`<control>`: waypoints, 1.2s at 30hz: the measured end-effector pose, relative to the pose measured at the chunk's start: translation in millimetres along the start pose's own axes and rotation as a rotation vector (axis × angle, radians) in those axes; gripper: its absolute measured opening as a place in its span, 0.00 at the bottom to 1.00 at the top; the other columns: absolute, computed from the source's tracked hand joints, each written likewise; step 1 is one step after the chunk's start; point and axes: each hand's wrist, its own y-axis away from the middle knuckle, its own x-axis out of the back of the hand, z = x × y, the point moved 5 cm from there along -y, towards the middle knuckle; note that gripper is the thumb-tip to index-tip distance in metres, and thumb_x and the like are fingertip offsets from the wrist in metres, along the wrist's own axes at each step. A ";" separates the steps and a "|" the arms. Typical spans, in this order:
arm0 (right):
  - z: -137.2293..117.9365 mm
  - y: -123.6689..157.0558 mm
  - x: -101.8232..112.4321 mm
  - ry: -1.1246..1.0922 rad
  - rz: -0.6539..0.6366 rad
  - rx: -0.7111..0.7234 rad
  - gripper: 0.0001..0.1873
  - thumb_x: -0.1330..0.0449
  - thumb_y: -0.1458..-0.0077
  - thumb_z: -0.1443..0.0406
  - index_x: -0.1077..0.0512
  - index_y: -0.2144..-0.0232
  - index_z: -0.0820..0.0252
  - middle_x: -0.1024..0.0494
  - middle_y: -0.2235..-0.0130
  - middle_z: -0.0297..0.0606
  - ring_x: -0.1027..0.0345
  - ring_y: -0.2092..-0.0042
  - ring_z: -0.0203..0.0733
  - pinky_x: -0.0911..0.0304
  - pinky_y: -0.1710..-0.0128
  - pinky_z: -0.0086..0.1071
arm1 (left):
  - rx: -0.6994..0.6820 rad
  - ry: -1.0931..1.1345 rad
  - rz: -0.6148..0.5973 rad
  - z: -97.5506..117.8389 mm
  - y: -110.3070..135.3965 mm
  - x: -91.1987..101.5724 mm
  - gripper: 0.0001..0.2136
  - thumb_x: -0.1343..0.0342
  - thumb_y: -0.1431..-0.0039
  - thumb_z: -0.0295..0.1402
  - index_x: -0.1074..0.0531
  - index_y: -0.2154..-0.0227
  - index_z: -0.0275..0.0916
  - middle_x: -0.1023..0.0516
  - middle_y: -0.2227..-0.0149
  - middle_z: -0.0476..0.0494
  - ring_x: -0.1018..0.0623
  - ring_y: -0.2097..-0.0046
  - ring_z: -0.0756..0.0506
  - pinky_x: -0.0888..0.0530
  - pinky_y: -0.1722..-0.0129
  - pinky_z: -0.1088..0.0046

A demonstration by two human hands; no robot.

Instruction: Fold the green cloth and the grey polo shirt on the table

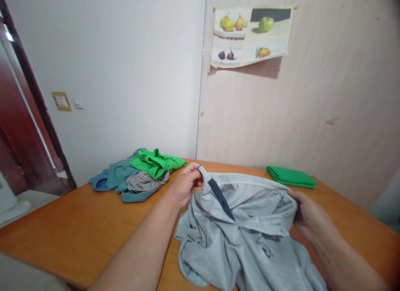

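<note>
Grey shirt [212, 253] on worktop [93, 232]: I've neckline [259, 179] pinched in L grip [187, 183] nr dark placket [221, 198], opp. side held w/ R grip [308, 214].

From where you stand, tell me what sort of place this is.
Probably a room in a home, though I can't be certain: a grey shirt and a heap of clothes at a brown table, plus a fruit poster on the wall.
</note>
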 end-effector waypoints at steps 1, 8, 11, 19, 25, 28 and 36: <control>-0.5 -0.4 -0.1 0.014 -0.007 0.012 0.07 0.37 0.52 0.59 0.24 0.71 0.54 0.18 0.69 0.38 0.25 0.68 0.49 0.29 0.70 0.40 | 0.012 0.030 0.000 -1.6 -0.2 0.3 0.06 0.43 0.55 0.27 0.33 0.72 0.39 0.33 0.77 0.56 0.35 0.77 0.54 0.39 0.75 0.79; -1.3 -1.2 -1.4 0.009 -0.047 0.046 0.06 0.38 0.52 0.58 0.27 0.72 0.52 0.18 0.70 0.38 0.24 0.68 0.51 0.28 0.71 0.42 | 0.022 0.055 -0.002 -7.1 -2.5 1.2 0.05 0.44 0.55 0.30 0.31 0.72 0.38 0.32 0.76 0.54 0.32 0.74 0.52 0.35 0.73 0.77; -1.7 0.6 -1.8 -0.021 -0.025 0.025 0.05 0.37 0.53 0.59 0.27 0.72 0.52 0.18 0.70 0.38 0.23 0.66 0.53 0.27 0.69 0.43 | 0.066 0.057 -0.046 -9.0 -1.3 -2.1 0.08 0.44 0.48 0.37 0.31 0.71 0.38 0.30 0.75 0.51 0.30 0.73 0.50 0.34 0.71 0.75; -7.8 8.7 -8.5 -0.079 -0.030 -0.001 0.05 0.38 0.53 0.61 0.26 0.70 0.52 0.18 0.69 0.39 0.23 0.62 0.54 0.26 0.65 0.44 | 0.113 -0.106 0.005 -17.2 1.9 0.9 0.15 0.40 0.58 0.27 0.33 0.64 0.40 0.29 0.73 0.55 0.30 0.74 0.52 0.36 0.75 0.78; -7.9 3.6 -8.7 -0.009 -0.081 0.071 0.06 0.40 0.50 0.59 0.25 0.70 0.52 0.17 0.68 0.39 0.23 0.63 0.54 0.27 0.65 0.44 | 0.062 -0.096 0.138 -22.8 -7.5 16.4 0.15 0.45 0.61 0.25 0.31 0.65 0.39 0.30 0.75 0.54 0.30 0.75 0.52 0.38 0.77 0.78; -7.6 5.7 -10.2 -0.037 -0.073 0.030 0.07 0.40 0.50 0.60 0.24 0.69 0.53 0.18 0.68 0.38 0.23 0.63 0.51 0.27 0.66 0.42 | 0.045 -0.077 0.176 -24.3 -10.7 20.9 0.15 0.45 0.62 0.25 0.30 0.66 0.39 0.29 0.74 0.53 0.29 0.74 0.51 0.37 0.76 0.78; -12.7 19.4 -17.4 -0.167 -0.003 -0.043 0.05 0.40 0.50 0.64 0.24 0.72 0.55 0.19 0.71 0.35 0.25 0.68 0.44 0.28 0.66 0.36 | 0.010 -0.083 0.255 -23.9 -12.7 26.9 0.14 0.44 0.63 0.26 0.29 0.68 0.38 0.29 0.74 0.51 0.29 0.73 0.50 0.37 0.76 0.78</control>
